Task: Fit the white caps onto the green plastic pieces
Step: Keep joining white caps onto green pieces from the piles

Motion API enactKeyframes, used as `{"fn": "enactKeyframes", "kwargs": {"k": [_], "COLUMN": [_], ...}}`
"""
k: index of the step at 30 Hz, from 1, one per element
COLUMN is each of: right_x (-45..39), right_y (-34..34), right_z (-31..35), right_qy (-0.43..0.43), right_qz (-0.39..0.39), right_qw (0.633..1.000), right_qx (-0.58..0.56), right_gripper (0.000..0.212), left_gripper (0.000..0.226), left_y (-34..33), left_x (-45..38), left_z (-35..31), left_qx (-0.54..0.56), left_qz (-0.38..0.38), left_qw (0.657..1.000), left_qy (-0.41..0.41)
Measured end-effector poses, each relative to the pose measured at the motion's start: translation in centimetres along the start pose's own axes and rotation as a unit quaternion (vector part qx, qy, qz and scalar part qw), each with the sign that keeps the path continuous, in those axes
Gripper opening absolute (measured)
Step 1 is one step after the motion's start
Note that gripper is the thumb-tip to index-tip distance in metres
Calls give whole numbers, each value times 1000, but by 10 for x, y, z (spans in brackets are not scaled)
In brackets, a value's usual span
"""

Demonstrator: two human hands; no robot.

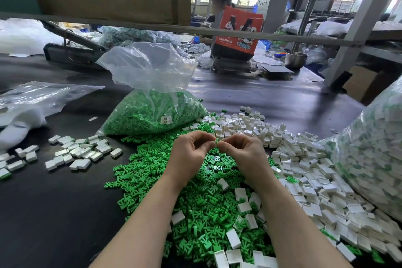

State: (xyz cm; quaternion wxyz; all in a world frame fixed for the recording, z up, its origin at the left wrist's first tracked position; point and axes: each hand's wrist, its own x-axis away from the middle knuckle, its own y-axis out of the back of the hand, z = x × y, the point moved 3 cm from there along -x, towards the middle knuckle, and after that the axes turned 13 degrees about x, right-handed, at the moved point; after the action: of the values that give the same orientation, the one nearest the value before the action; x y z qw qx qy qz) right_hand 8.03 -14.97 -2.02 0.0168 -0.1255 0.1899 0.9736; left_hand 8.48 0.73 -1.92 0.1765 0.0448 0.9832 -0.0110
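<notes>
From the head camera I saw my left hand point(191, 152) and right hand point(241, 152) meeting fingertip to fingertip above the dark table point(54, 213), both pinching one small green piece point(216, 142) between them; whether a cap sat on it I could not tell. Beneath lay a loose heap of green plastic pieces point(195, 209), flat and pronged. White caps point(304, 169), small hollow boxes, were piled to the right. An open clear bag point(152, 102) behind the heap held more green pieces. A second bag point(369, 159) at the right edge held white-capped parts with green showing through.
</notes>
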Motion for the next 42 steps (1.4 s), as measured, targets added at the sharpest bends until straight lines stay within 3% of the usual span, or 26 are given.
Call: {"fn": "enactKeyframes", "kwargs": {"k": [20, 31, 33, 37, 42], "right_x": [2, 2, 2, 1, 0], "right_y": [2, 1, 1, 0, -5], "right_z": [2, 3, 3, 3, 1], "right_qy": [21, 26, 25, 30, 23], "right_qz": [18, 14, 14, 33, 76], "right_qw": [999, 999, 999, 999, 997], "right_qx": [35, -15, -33, -11, 21], "right_gripper": [4, 5, 7, 7, 13], "left_gripper": [17, 8, 2, 17, 24], "left_y": [1, 1, 1, 1, 1], "left_x": [1, 0, -2, 0, 1], "left_z": [0, -3, -2, 4, 4], "left_qx": [-85, -5, -38, -76, -52], "left_qz": [32, 12, 31, 99, 108], "left_qw": [995, 1000, 999, 991, 991], "left_qy": [-34, -2, 16, 51, 53]}}
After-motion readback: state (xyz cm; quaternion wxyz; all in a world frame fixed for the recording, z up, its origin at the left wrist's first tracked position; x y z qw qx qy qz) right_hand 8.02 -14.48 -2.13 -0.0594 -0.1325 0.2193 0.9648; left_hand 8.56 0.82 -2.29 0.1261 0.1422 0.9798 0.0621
